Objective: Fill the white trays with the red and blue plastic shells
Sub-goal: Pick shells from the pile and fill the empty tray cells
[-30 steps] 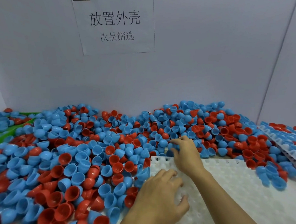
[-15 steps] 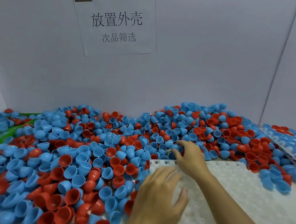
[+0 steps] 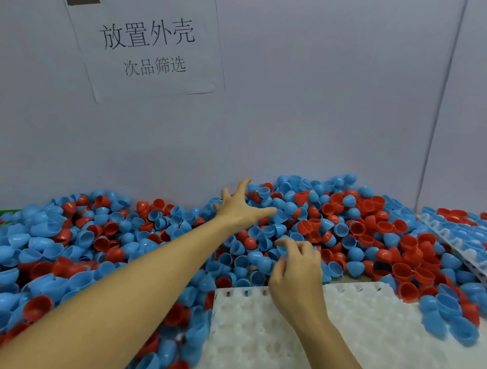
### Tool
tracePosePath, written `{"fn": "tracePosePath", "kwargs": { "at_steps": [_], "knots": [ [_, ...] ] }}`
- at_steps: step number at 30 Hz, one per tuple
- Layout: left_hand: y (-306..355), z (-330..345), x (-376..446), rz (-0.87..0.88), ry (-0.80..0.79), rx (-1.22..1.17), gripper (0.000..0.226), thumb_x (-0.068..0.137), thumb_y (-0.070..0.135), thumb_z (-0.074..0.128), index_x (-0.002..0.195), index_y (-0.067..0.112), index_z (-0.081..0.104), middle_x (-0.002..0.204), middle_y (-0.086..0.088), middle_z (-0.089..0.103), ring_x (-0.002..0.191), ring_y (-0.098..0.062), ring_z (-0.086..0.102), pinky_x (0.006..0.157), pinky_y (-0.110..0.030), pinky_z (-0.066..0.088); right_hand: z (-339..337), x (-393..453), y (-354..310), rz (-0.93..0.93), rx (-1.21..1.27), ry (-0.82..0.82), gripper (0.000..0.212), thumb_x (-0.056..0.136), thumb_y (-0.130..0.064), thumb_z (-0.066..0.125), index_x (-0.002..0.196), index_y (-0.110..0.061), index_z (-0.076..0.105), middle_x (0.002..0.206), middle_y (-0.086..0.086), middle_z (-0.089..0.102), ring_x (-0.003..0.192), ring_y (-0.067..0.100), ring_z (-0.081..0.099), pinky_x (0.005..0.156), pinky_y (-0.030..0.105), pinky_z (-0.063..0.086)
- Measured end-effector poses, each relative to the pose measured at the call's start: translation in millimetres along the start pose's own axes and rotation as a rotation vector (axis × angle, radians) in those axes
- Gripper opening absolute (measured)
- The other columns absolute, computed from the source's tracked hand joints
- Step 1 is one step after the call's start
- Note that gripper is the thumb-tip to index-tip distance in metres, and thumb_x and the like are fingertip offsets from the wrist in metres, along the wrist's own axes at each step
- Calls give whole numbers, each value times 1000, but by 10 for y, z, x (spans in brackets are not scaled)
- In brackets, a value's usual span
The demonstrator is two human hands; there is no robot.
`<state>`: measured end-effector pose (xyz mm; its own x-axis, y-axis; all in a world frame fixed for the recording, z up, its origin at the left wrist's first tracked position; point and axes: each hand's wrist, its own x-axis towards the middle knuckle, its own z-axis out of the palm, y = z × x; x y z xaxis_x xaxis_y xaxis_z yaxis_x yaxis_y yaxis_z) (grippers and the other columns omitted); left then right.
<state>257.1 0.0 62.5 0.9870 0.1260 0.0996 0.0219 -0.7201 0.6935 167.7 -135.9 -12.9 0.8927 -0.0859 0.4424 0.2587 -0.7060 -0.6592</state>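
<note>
A deep pile of red and blue plastic shells (image 3: pixel 335 219) covers the table from left to right against the back wall. A white dimpled tray (image 3: pixel 355 336) lies in front of the pile at lower right, its pockets bare. My left hand (image 3: pixel 242 206) is stretched far out with fingers spread over the top of the pile near the wall. My right hand (image 3: pixel 297 268) hovers at the tray's far edge, fingers loosely curled and touching blue shells there; I see nothing held in it.
A second white tray (image 3: pixel 468 252), filled with red and blue shells, leans at the right edge. A paper sign (image 3: pixel 148 39) with Chinese characters is taped to the grey wall. Something green (image 3: pixel 1 212) shows at far left under shells.
My left arm has reached from the tray's near corner far forward to the top of the pile. My right hand stayed at the tray's far edge. The view tilted upward.
</note>
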Motion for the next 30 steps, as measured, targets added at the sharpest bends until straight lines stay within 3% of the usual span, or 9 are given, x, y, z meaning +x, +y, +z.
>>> {"fn": "tracePosePath", "kwargs": {
  "at_steps": [3, 4, 7, 11, 16, 18, 20, 25, 30],
  "knots": [
    [113, 196, 244, 42, -121, 158, 107, 73, 69, 76, 156, 52, 11, 167, -6, -18, 149, -51, -15, 118, -71, 12, 27, 5, 14, -14, 20, 4, 34, 98, -17, 48, 131, -24, 55, 121, -5, 48, 115, 13, 38, 102, 36, 41],
    [143, 277, 291, 60, -161, 234, 105, 73, 68, 76, 155, 52, 12, 167, -7, -18, 148, -52, -17, 117, -72, 12, 28, 15, 24, -3, 37, 15, 34, 98, -18, 48, 130, -25, 55, 120, -6, 48, 114, 12, 38, 102, 35, 42],
    [204, 453, 398, 61, -146, 393, 93, 76, 53, 78, 149, 48, 20, 163, -12, -2, 147, -52, -4, 108, -73, 30, 33, 22, 32, 6, 50, 23, 34, 98, -19, 48, 131, -27, 55, 120, -7, 46, 113, 10, 36, 101, 33, 42],
    [277, 561, 458, -57, -139, 352, 104, 78, 48, 80, 154, 47, 9, 164, -13, -15, 146, -56, -14, 108, -78, 25, 27, 17, 34, -3, 55, -5, 37, 99, -20, 47, 134, -27, 52, 122, -8, 45, 115, 11, 34, 101, 31, 41],
    [199, 608, 440, -3, 94, 340, 70, 80, 41, 77, 136, 44, 36, 147, -10, 22, 135, -42, 26, 95, -59, 43, 9, 14, 26, -13, 57, -29, 36, 99, -21, 47, 134, -28, 51, 123, -8, 43, 116, 10, 32, 101, 28, 40],
    [93, 558, 435, 34, 156, 164, 51, 81, 34, 77, 120, 38, 44, 132, -9, 31, 122, -38, 41, 86, -49, 50, 6, 13, 27, -13, 61, -32, 36, 99, -21, 47, 133, -29, 51, 122, -8, 43, 116, 10, 32, 100, 27, 40],
    [-18, 514, 388, 42, 196, -15, 42, 81, 27, 77, 108, 33, 46, 119, -8, 33, 106, -36, 53, 83, -48, 56, 13, 17, 29, -19, 66, -33, 35, 99, -21, 47, 132, -28, 52, 122, -7, 43, 115, 10, 31, 99, 28, 40],
    [-130, 544, 248, 55, 41, 192, 59, 79, 39, 77, 127, 37, 42, 134, -10, 28, 115, -42, 49, 98, -57, 49, 33, 13, 35, -44, 73, -25, 35, 98, -19, 48, 132, -27, 54, 121, -7, 44, 115, 10, 31, 98, 27, 40],
    [-119, 554, 255, 82, 124, 264, 54, 82, 29, 80, 123, 32, 44, 129, -12, 36, 105, -37, 55, 76, -42, 55, 27, 8, 46, -51, 74, -27, 35, 99, -20, 48, 132, -27, 54, 121, -8, 44, 117, 9, 30, 97, 25, 39]
  ]
}}
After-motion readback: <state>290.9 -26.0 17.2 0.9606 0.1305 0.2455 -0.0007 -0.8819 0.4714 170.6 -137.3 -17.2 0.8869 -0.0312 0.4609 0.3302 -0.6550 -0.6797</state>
